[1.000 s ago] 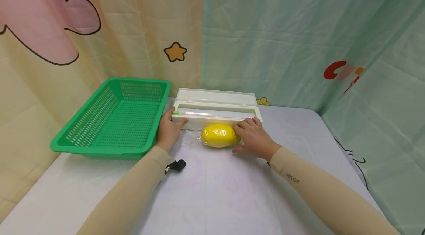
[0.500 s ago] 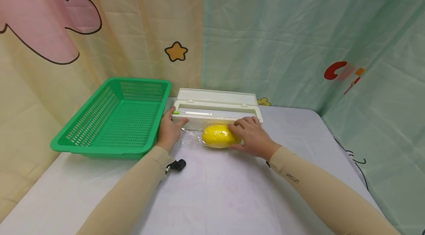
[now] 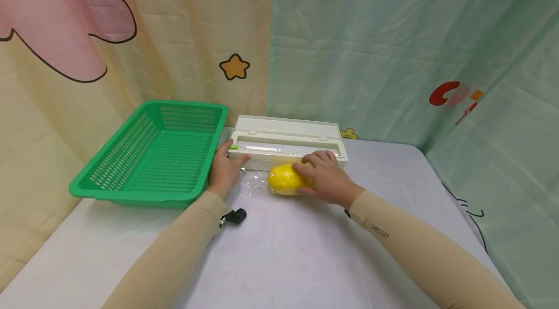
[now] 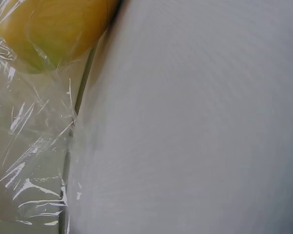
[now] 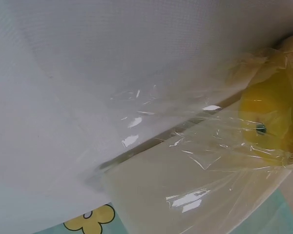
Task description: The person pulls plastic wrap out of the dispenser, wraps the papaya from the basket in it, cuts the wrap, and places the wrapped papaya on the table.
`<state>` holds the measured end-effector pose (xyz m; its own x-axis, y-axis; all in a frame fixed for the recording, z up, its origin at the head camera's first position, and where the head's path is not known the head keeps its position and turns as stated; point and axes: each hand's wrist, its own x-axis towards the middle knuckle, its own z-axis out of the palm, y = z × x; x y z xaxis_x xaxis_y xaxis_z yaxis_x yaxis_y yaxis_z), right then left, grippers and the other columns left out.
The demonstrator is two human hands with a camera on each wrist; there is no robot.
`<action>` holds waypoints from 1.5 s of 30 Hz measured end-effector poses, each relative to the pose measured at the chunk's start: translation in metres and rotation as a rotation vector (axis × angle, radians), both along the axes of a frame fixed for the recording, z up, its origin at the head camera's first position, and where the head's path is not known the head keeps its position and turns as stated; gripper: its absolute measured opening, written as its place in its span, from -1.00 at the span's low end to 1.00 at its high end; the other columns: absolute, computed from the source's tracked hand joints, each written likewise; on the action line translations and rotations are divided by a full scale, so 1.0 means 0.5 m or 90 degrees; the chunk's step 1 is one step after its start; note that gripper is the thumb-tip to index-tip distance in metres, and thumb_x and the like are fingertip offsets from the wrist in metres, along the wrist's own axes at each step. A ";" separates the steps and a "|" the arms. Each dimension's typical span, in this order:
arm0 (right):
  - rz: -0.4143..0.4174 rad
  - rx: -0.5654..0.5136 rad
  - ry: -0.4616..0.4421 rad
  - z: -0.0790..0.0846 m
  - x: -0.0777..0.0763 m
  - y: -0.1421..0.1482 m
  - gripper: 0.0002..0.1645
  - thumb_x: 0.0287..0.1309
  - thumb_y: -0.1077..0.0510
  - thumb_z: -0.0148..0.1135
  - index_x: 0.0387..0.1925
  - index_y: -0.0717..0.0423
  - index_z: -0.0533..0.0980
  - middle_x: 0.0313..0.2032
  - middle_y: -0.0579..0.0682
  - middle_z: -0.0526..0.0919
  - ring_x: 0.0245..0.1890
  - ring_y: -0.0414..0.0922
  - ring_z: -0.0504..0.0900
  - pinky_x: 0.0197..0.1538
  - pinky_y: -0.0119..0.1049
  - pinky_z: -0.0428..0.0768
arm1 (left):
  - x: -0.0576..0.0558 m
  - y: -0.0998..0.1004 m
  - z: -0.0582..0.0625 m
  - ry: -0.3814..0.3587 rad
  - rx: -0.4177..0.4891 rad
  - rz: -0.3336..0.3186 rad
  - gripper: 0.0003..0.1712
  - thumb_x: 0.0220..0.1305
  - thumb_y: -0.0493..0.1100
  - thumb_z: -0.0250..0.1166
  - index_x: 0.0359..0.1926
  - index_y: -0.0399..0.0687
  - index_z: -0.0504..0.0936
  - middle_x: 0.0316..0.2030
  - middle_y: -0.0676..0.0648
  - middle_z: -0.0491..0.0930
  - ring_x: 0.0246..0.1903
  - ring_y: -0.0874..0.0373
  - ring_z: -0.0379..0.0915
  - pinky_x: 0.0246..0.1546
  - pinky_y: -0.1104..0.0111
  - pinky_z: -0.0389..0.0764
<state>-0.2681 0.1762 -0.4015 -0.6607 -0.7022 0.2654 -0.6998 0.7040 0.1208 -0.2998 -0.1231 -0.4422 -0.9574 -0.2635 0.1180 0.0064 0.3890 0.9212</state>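
Taking the head view as a clock centred on the white cling-film dispenser (image 3: 264,159), the yellow fruit (image 3: 281,180) lies at six o'clock, close against its front wall on the tabletop (image 3: 271,260). Clear film (image 3: 252,181) covers the fruit and spreads beyond it toward nine o'clock; the right wrist view also shows film running over the dispenser's wall.

The right hand (image 3: 329,180) comes in from the fruit's three o'clock, its fingers curled over the fruit and the thumb on the near side. The left hand (image 3: 224,170) grips the dispenser's left end, thumb along the front. The lid (image 3: 288,126) stands open at twelve; the green cutter slider (image 3: 234,147) sits by the left hand, toward ten. The green basket (image 3: 144,197) is at nine.

The step in hand looks like wrapping the fruit. To do it well, the left grip should brace the dispenser so it does not skid, while the right fingers turn the fruit slowly, with light pressure. Film tension should stay even, and the loose edge toward nine o'clock wants smoothing before it clings to itself.
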 end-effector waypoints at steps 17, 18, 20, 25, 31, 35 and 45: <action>0.003 -0.013 -0.024 0.007 0.002 -0.006 -0.26 0.24 -0.30 0.44 0.36 -0.14 0.55 0.14 0.04 0.61 0.25 0.08 0.46 0.37 0.14 0.35 | 0.003 0.000 0.003 -0.002 -0.001 0.003 -0.05 0.34 -0.07 0.49 0.60 -0.20 0.23 0.59 -0.25 0.23 0.62 -0.17 0.05 0.65 0.03 0.10; 0.002 -0.014 -0.025 0.008 0.002 -0.008 -0.25 0.23 -0.31 0.44 0.36 -0.13 0.55 0.14 0.04 0.61 0.25 0.08 0.46 0.38 0.14 0.35 | 0.002 0.000 0.002 -0.003 -0.001 0.003 -0.04 0.33 -0.06 0.50 0.60 -0.20 0.23 0.59 -0.24 0.23 0.62 -0.17 0.05 0.65 0.02 0.10; 0.000 -0.017 -0.029 0.010 -0.001 -0.013 -0.24 0.23 -0.31 0.44 0.37 -0.13 0.55 0.14 0.03 0.61 0.25 0.08 0.45 0.39 0.13 0.35 | 0.001 -0.001 0.001 -0.002 -0.001 0.004 -0.04 0.33 -0.06 0.50 0.59 -0.19 0.24 0.59 -0.24 0.23 0.62 -0.17 0.06 0.64 0.02 0.10; -0.003 -0.015 -0.031 0.016 -0.009 -0.027 -0.20 0.24 -0.34 0.42 0.41 -0.10 0.52 0.15 0.03 0.61 0.25 0.06 0.44 0.40 0.11 0.34 | 0.002 -0.002 -0.001 0.000 0.003 0.000 -0.05 0.33 -0.06 0.50 0.59 -0.20 0.24 0.59 -0.26 0.24 0.62 -0.18 0.07 0.64 0.02 0.10; -0.005 -0.034 -0.049 0.027 -0.019 -0.043 -0.19 0.27 -0.36 0.37 0.41 -0.06 0.52 0.16 0.04 0.60 0.28 0.08 0.44 0.42 0.14 0.33 | 0.003 0.000 -0.001 0.007 0.005 -0.001 -0.05 0.33 -0.07 0.50 0.59 -0.22 0.25 0.58 -0.26 0.26 0.61 -0.17 0.09 0.64 0.04 0.10; -0.014 -0.053 -0.077 0.041 -0.027 -0.056 -0.21 0.31 -0.33 0.34 0.42 -0.06 0.52 0.18 0.04 0.60 0.29 0.10 0.43 0.43 0.15 0.31 | 0.002 0.002 -0.002 0.013 0.001 0.001 -0.05 0.32 -0.07 0.51 0.58 -0.22 0.25 0.57 -0.25 0.27 0.61 -0.17 0.09 0.65 0.05 0.10; -0.041 -0.044 -0.122 0.100 -0.084 -0.152 -0.54 0.45 -0.12 0.31 0.28 -0.12 0.66 0.14 -0.02 0.72 0.23 0.05 0.51 0.36 0.03 0.40 | 0.001 0.000 -0.003 0.007 -0.003 0.003 -0.04 0.32 -0.05 0.51 0.59 -0.20 0.25 0.57 -0.26 0.26 0.60 -0.18 0.11 0.63 0.00 0.13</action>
<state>-0.3099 0.1001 -0.3516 -0.7464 -0.6415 0.1772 -0.6588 0.7499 -0.0602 -0.2992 -0.1230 -0.4438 -0.9546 -0.2678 0.1304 0.0152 0.3933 0.9193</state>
